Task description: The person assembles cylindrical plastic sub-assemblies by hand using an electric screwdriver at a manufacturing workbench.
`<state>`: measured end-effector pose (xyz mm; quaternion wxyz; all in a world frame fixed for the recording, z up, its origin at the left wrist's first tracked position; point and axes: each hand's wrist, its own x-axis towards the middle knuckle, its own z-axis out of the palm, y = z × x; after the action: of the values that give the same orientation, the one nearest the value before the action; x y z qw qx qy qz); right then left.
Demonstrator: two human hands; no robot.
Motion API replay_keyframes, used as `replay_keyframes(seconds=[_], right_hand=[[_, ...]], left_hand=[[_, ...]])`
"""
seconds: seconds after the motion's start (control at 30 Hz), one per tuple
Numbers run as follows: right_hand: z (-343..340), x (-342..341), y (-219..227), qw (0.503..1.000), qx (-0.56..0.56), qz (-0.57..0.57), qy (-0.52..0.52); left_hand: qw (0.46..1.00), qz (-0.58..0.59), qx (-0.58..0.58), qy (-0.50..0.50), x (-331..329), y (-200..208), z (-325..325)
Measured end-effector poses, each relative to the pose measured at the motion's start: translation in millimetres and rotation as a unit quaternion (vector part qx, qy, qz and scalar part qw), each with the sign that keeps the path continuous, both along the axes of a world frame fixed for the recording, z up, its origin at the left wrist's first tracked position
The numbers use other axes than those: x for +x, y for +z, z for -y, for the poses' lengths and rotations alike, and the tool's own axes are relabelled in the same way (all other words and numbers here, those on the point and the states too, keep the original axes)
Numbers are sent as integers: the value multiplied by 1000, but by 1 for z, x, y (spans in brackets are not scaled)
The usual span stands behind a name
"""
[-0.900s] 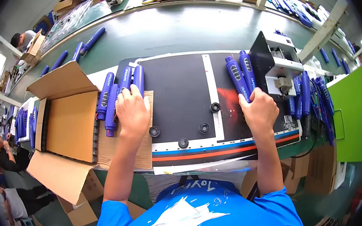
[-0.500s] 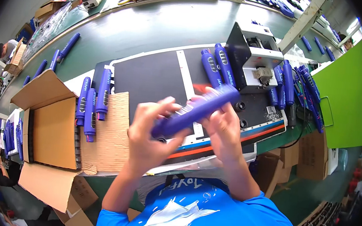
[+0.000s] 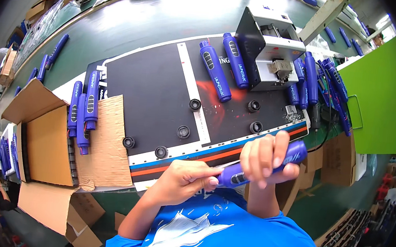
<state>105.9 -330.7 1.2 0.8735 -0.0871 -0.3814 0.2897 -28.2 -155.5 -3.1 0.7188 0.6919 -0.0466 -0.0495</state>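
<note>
At far left, an open cardboard box (image 3: 52,150) is seen at the edge of the bench (image 3: 169,25), and beside it three blue-violet tubes (image 3: 93,101) are laid lengthwise, partly over a corrugated cardboard sheet (image 3: 108,162); pale lettering is borne by two of them. The black mat (image 3: 148,95) is marked with white lettering, partly covered by things at its left edge, and is bordered along the near side by blue and orange stripes. Six black rings (image 3: 161,152) are scattered over it. The left end of the held tube (image 3: 235,178) is pinched between thumb and fingers of the left hand (image 3: 185,182). Farther back, two lettered tubes (image 3: 216,73) are laid slantwise on the mat. The held tube is tilted above the near edge of the bench, right end higher; it is smooth and blue-violet, with a dark oblong panel and white lettering partly hidden by fingers. Its right portion is gripped by the curled right hand (image 3: 267,159). Beyond, a white machine (image 3: 281,50) is flanked by more tubes (image 3: 311,79) and a bright green panel (image 3: 376,102).
</note>
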Motion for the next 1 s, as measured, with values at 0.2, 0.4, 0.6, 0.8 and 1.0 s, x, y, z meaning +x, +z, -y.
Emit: replay_keyframes(seconds=[0.2,0.4,0.6,0.8,1.0], right_hand=[[-5,-29,2,997,-73,-16,10],[1,-16,10,960,-207,165,-92],[5,-12,5,951,-250,1,-183],[3,4,15,946,-142,-89,-276],[-44,35,35,949,-160,73,-261]], left_hand=[[991,-10,104,-83,7,16,-9],[966,127,224,-13,28,44,-27],[903,180,386,56,92,38,-68],[935,46,351,-21,105,0,-87],[930,151,332,47,96,-15,-84]])
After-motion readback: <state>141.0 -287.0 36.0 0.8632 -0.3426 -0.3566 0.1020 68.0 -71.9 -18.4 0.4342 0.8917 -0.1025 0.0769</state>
